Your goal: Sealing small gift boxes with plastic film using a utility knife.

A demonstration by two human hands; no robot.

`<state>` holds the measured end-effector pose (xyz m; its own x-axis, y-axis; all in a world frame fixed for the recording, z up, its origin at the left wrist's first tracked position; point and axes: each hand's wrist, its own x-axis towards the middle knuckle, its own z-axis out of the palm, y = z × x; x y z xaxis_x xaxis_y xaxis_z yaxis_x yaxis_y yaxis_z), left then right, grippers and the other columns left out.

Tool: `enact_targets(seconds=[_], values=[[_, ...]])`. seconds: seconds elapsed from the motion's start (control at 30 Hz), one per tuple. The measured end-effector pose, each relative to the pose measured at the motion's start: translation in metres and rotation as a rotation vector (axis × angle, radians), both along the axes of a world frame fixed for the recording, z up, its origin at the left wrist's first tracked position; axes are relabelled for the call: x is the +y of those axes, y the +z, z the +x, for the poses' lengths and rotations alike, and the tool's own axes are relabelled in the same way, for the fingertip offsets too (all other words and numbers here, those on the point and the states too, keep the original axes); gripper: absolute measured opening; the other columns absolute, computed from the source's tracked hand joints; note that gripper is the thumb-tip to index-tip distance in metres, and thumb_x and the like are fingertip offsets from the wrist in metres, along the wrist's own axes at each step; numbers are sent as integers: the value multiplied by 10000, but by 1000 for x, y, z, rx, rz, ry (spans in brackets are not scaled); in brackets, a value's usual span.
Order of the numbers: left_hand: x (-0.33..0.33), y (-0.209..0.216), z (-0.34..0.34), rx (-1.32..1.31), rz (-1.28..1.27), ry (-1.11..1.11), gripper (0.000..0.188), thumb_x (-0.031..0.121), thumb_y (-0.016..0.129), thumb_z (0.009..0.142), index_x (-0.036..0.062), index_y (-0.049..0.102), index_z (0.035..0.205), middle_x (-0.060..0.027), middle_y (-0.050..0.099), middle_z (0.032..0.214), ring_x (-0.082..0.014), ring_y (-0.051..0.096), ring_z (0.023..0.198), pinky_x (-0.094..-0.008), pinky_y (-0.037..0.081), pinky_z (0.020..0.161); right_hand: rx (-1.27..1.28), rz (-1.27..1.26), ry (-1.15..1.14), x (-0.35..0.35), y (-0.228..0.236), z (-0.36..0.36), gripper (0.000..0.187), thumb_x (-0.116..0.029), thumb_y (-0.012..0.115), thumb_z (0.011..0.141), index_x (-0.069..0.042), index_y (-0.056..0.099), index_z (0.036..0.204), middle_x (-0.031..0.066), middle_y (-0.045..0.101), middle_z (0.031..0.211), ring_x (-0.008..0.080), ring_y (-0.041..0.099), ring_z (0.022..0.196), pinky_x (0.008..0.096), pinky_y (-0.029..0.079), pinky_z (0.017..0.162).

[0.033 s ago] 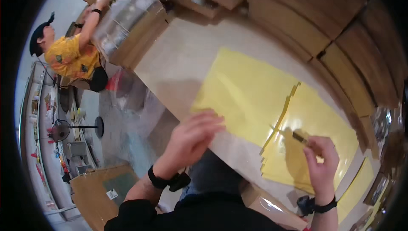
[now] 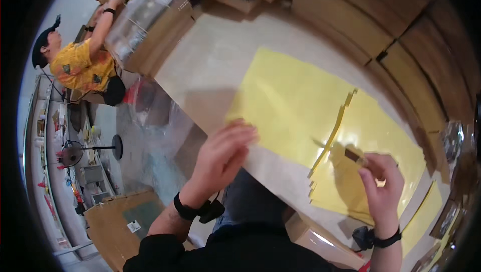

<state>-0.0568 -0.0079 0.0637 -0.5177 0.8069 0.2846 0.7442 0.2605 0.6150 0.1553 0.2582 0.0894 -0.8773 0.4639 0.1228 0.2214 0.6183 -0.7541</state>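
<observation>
One small dark strip (image 2: 352, 155), pinched in your right hand (image 2: 388, 192) over the right yellow stack (image 2: 393, 134); long axis mostly crosswise, free end pointing left, slightly away. Your left hand (image 2: 223, 154), loosely uncurled, near the left yellow sheets (image 2: 285, 104).

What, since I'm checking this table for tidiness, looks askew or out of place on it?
The right pile of yellow sheets, beneath the right hand, looks askew: at its near-left corner the edges step out unevenly rather than lining up, though that may be deliberate. No spill shows.
</observation>
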Motion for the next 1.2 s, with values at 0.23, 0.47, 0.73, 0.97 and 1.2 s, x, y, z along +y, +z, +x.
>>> enact_targets(seconds=[0.23,0.47,0.73,0.97,1.2], values=[[12,-35,12,-50,73,228,518,3,749,767,28,583,1257,-96,709,973,-274,645,905,-337,523,760,130,-82,131,-24,-9,-70,301,-41,710,813,-44,609,1096,122,630,958,269,652,822,322,516,688],[22,-28,9,174,27,215,610,82,810,728,44,560,1283,-93,690,1073,-290,625,985,-377,506,830,111,0,222,-30,-30,-83,261,-46,670,823,-72,607,1075,124,623,943,300,641,772,346,517,655],[25,-25,7,19,89,245,588,47,802,720,23,542,1247,-107,675,1102,-292,617,1018,-379,483,879,201,180,309,-34,-28,-89,335,19,644,771,-102,632,1084,110,623,937,286,640,750,351,517,603],[20,-25,8,-123,99,286,327,24,736,783,18,606,1083,-115,639,1121,-285,635,904,-356,494,793,147,221,307,-50,-25,-109,313,15,640,794,-98,630,1086,148,601,990,334,605,917,389,518,730],[18,-19,-3,38,-50,259,507,75,733,794,39,574,1274,-155,580,1294,-320,547,1183,-392,446,980,149,239,360,-47,-42,-113,272,-25,672,796,-86,628,1058,94,637,1049,307,560,953,390,461,846]])
